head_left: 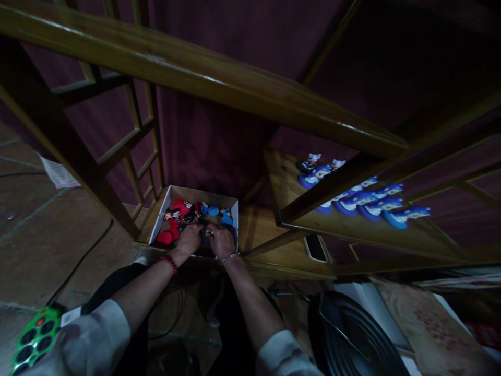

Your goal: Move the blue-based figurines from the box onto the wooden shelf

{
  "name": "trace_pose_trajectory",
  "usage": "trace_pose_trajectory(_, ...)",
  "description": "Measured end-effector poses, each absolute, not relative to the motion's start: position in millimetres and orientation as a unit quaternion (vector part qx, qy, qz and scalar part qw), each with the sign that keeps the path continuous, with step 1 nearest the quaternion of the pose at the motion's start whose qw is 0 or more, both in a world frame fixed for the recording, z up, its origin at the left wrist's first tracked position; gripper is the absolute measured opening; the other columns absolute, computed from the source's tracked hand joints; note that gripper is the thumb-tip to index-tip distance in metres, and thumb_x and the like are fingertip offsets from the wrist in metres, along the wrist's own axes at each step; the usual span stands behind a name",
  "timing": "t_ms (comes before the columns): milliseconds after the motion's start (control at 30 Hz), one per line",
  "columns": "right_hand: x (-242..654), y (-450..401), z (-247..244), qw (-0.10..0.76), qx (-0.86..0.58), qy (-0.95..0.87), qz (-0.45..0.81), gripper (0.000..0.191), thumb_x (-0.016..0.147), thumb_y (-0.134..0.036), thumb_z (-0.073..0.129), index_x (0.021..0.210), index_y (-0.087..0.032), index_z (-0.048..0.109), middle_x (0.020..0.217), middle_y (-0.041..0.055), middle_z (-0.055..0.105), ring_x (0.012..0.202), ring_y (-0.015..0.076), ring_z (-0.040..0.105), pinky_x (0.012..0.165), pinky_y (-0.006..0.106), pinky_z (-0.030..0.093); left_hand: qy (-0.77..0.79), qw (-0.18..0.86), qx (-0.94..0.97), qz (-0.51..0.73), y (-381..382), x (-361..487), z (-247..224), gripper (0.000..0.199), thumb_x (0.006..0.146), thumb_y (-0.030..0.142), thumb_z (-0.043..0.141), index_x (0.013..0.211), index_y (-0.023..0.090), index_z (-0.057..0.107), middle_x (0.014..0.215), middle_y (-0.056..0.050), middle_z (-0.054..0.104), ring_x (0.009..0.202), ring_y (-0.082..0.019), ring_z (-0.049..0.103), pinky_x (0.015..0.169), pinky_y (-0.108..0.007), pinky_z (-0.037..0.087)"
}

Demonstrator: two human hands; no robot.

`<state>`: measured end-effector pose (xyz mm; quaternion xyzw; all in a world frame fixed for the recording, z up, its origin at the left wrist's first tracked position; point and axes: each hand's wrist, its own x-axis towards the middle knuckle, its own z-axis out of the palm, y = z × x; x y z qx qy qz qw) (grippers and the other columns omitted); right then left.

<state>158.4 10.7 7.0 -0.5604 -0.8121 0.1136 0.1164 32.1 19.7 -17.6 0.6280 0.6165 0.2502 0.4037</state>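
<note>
A shallow white cardboard box (157, 225) sits on the low wooden shelf, holding several small figurines with round red or blue bases. Both my hands reach down into its front part. My left hand (190, 238) has a red bead bracelet at the wrist, and its fingers are bent closed at a small figurine (207, 232). From the other side my right hand (222, 242), with a silver bangle, pinches the same figurine. The fingers partly cover it, and its details are too dark to make out. Red-based figurines (175, 225) lie beside my left hand, a blue-based figurine (227, 216) beyond my right.
On a raised shelf (289, 183) at the right stand several figurines with blue-purple bases (358, 202). A phone (315, 248) lies on the lower shelf (256, 224). A wooden rail (203, 81) crosses above. A black ribbed object (352, 334) and a green device (37, 337) flank me.
</note>
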Motion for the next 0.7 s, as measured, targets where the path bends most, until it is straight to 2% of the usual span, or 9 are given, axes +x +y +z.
trace_pose_trajectory(267, 155.1, 12.2, 11.0, 0.091, -0.579, -0.802, 0.117, 0.023, 0.073, -0.013, 0.047, 0.092, -0.022, 0.056, 0.092, 0.0059, 0.062, 0.088, 0.0173, 0.054, 0.073, 0.025, 0.039, 0.604, 0.395, 0.654, 0.230, 21.2, 31.7, -14.9, 0.035, 0.064, -0.002, 0.041, 0.085, 0.016, 0.063, 0.089, -0.010, 0.062, 0.089, -0.018, 0.055, 0.082, -0.027, 0.037)
trace_pose_trajectory(500, 155.3, 13.6, 15.3, 0.048, -0.587, -0.799, 0.121, 0.029, 0.071, -0.008, 0.046, 0.094, -0.023, 0.055, 0.093, 0.0035, 0.062, 0.088, 0.0150, 0.054, 0.074, 0.023, 0.038, 0.613, 0.337, 0.697, 0.157, 18.8, 32.5, -11.7, 0.040, 0.066, -0.003, 0.036, 0.094, 0.015, 0.058, 0.094, -0.010, 0.060, 0.089, -0.017, 0.055, 0.080, -0.026, 0.039)
trace_pose_trajectory(700, 154.6, 11.3, 15.4, 0.049, -0.592, -0.796, 0.115, 0.030, 0.072, -0.009, 0.045, 0.097, -0.023, 0.053, 0.094, 0.0034, 0.060, 0.089, 0.0153, 0.052, 0.074, 0.023, 0.038, 0.601, 0.318, 0.717, 0.155, 16.8, 30.3, -11.1, 0.032, 0.069, 0.004, 0.041, 0.096, 0.015, 0.056, 0.100, -0.010, 0.058, 0.091, -0.018, 0.055, 0.078, -0.025, 0.040)
